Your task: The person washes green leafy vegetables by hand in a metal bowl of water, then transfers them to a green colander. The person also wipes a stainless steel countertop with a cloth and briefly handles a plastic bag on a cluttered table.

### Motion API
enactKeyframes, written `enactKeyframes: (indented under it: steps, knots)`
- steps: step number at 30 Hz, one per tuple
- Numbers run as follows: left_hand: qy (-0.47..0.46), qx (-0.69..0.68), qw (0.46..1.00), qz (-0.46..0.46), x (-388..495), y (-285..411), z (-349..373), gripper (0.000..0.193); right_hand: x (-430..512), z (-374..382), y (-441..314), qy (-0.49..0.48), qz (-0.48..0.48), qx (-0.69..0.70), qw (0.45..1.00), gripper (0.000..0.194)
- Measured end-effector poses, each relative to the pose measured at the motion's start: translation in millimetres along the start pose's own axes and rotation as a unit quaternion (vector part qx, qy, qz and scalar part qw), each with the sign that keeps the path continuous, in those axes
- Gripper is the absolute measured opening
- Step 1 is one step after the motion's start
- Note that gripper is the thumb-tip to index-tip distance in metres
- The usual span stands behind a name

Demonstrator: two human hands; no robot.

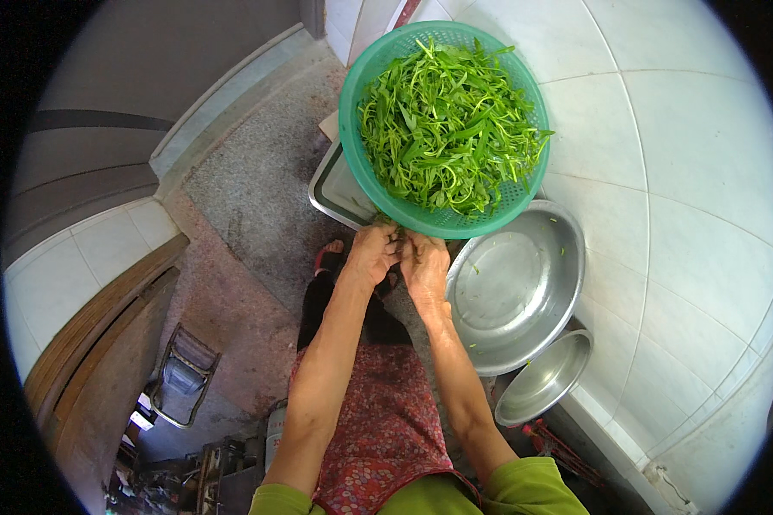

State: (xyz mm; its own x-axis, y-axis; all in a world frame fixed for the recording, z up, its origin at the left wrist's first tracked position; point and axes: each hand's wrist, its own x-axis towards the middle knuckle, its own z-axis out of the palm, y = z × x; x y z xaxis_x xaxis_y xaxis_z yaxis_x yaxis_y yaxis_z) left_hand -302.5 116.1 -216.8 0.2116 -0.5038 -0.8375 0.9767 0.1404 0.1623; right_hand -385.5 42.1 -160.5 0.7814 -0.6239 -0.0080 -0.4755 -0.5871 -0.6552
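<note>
A green plastic colander [351, 145] is heaped with cut leafy greens [451, 129], which look like water spinach. Just below its near rim, my left hand [375, 252] and my right hand [426, 259] are close together with their fingers curled inward. Dark green bits show around my fingertips, but whether I grip them is unclear. Part of a metal-rimmed tray or basin [341, 187] shows beneath the left side of the colander. To the right of my right hand sits a wide aluminium basin [502, 290] with a few green scraps inside.
A smaller metal bowl [547, 380] leans near the large basin, close to the tiled wall [702, 212] on the right. A metal-framed stool or rack [183, 380] stands on the floor at lower left. Wooden furniture [109, 341] and a dark door [103, 141] line the left side.
</note>
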Motion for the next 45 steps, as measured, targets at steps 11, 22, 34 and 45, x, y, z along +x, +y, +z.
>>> enactKeyframes:
  steps: [11,22,34,45]
  knots:
    - [-0.04,-0.08,0.992,-0.093,-25,10,9,0.064,6,5,7,-0.003,0.051,-0.059,0.997,0.016]
    - [-0.071,-0.007,0.995,-0.067,-38,12,5,0.101,10,6,13,-0.001,0.05,-0.096,0.994,0.005]
    - [-0.037,0.032,0.998,-0.029,-46,14,6,0.099,0,8,13,-0.026,0.064,-0.057,0.996,0.035]
    - [0.198,0.485,0.776,0.35,-8,1,5,0.042,11,22,41,-0.026,0.013,-0.165,0.986,0.045]
